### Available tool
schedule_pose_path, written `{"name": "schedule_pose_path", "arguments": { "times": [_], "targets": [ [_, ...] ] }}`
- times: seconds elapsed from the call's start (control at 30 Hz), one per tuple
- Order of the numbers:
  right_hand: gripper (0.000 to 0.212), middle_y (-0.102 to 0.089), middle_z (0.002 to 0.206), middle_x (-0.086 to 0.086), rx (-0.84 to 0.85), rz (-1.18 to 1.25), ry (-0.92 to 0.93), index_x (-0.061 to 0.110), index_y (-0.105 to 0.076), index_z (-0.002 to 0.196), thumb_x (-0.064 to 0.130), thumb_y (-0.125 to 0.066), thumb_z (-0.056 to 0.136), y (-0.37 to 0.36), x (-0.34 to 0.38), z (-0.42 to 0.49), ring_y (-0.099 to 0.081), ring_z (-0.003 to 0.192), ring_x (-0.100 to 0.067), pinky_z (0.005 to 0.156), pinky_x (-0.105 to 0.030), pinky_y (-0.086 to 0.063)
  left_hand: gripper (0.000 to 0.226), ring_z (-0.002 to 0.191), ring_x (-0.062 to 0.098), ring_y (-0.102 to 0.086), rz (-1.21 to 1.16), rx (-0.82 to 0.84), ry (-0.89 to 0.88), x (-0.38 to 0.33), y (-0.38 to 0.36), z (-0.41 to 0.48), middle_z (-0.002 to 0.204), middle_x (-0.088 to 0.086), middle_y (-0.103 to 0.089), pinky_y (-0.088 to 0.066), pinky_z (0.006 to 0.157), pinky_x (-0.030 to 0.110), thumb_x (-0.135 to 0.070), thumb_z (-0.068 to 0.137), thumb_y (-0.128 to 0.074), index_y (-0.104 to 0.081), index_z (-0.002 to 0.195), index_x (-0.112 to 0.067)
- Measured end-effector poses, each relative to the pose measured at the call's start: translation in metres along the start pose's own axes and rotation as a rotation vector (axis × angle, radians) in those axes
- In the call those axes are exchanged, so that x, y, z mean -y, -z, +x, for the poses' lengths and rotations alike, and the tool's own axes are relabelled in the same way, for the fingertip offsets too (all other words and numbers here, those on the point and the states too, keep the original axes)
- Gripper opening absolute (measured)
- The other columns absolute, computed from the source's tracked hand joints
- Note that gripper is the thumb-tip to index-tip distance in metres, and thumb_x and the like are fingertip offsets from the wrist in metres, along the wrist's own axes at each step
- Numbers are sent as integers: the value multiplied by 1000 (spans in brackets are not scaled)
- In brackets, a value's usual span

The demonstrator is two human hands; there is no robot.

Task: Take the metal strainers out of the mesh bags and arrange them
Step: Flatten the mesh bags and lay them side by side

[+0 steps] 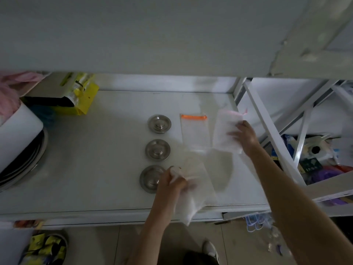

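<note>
- Both hands were closed on bags: the left hand (172,183) gripped the top of a pale mesh bag (191,190) that hung from the fist down past the front edge of the shelf (95,169), and the right hand (243,136) pinched the right side of a second mesh bag (226,131) with a pink trim at its far end.
- Whether either bag had a strainer inside could not be told; both looked limp and flat, and motion blur hid the detail.
- Three metal strainers lay bare on the shelf in a column running away from the person: the far strainer (159,124), the middle strainer (157,149) and the near strainer (150,178).
- The near strainer sat just left of the left fist, partly hidden by it, so the left hand was much the nearer one to the column.
- A flat clear bag with an orange strip (194,131) lay between the column and the right-hand bag, its long axis parallel to the row.
- Judged from this, laying the held bags beside the clear one would call for the left hand to move right, away from the strainers.
</note>
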State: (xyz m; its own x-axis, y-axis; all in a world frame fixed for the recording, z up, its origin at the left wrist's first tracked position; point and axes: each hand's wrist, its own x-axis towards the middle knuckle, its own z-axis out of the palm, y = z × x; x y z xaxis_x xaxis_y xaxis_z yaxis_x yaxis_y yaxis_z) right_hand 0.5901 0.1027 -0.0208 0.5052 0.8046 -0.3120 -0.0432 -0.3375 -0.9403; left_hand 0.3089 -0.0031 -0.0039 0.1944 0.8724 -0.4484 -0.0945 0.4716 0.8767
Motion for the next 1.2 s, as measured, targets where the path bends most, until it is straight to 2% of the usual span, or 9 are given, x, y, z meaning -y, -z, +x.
{"name": "schedule_pose_path", "arguments": {
  "times": [0.27, 0.47, 0.57, 0.7, 0.8, 0.93, 1.07, 1.13, 1.2],
  "targets": [
    [40, -56, 126, -30, -119, -654, 13, -4, -52, 123, 20, -34, 96, -2, -19, 62, -54, 114, -44, 95, -46, -42, 21, 73, 7, -67, 42, -33, -7, 6, 8, 0, 74, -11, -73, -54, 69, 28, -15, 69, -64, -68, 81, -32],
    [40, -44, 132, -16, -478, -694, 285, 13, -45, 122, 12, -58, 84, -25, -26, 13, -44, 120, -35, 103, -48, -37, 36, 90, 24, -68, 52, -94, -88, 7, 9, 13, 105, 19, -69, -56, 76, 36, -18, 70, -70, -63, 105, -13],
    [17, -61, 110, -11, -258, -514, 490, 14, -60, 105, 16, -52, 90, -49, -34, -48, -58, 102, -27, 88, -40, -46, 35, 98, 25, -70, 40, -97, -112, 6, 4, 19, 106, 9, -73, -60, 77, 31, -8, 79, -75, -65, 110, -18],
    [39, -75, 78, -2, 263, -129, 55, 13, -75, 86, 35, -47, 100, -71, -32, -137, -69, 74, -10, 69, -25, -54, 29, 89, 23, -71, 145, -118, -185, 2, -4, 27, 99, 5, -74, -58, 71, 30, -3, 80, -74, -66, 101, -21],
    [32, -65, 70, -9, 225, -57, 131, 1, -70, 78, 26, -59, 95, -73, -42, -154, -58, 66, -15, 63, -34, -46, 21, 78, 14, -67, 178, -117, -231, 0, -5, 30, 89, 1, -70, -54, 58, 18, -7, 83, -73, -65, 100, -18],
    [24, -70, 79, -13, 146, 115, 13, 12, -75, 86, 22, -56, 96, -69, -47, -152, -63, 69, -18, 65, -31, -52, 8, 74, -3, -68, 180, -176, -237, 7, 7, 29, 84, -9, -72, -54, 65, 17, -23, 93, -65, -67, 94, -30],
    [23, -67, 75, -3, 93, -128, 28, 13, -74, 94, 7, -52, 94, -60, -67, -141, -61, 65, -19, 57, -24, -53, 35, 96, 19, -69, 286, -344, -300, 12, 31, 27, 102, 6, -74, -53, 82, 31, -33, 89, -57, -72, 111, -10],
    [29, -69, 81, -9, 67, -352, 82, 18, -68, 111, 6, -50, 91, -56, -79, -136, -65, 73, -28, 65, -35, -56, 34, 96, 24, -67, 283, -420, -325, 10, 44, 25, 103, 11, -73, -51, 81, 31, -27, 92, -58, -69, 115, -5],
    [42, -69, 86, -11, 38, -419, 133, 23, -58, 127, 5, -50, 89, -53, -85, -136, -64, 74, -27, 65, -31, -53, 26, 95, 27, -67, 252, -467, -311, 7, 55, 24, 101, 13, -72, -51, 84, 38, -21, 94, -60, -69, 113, -6]
  ]
}}
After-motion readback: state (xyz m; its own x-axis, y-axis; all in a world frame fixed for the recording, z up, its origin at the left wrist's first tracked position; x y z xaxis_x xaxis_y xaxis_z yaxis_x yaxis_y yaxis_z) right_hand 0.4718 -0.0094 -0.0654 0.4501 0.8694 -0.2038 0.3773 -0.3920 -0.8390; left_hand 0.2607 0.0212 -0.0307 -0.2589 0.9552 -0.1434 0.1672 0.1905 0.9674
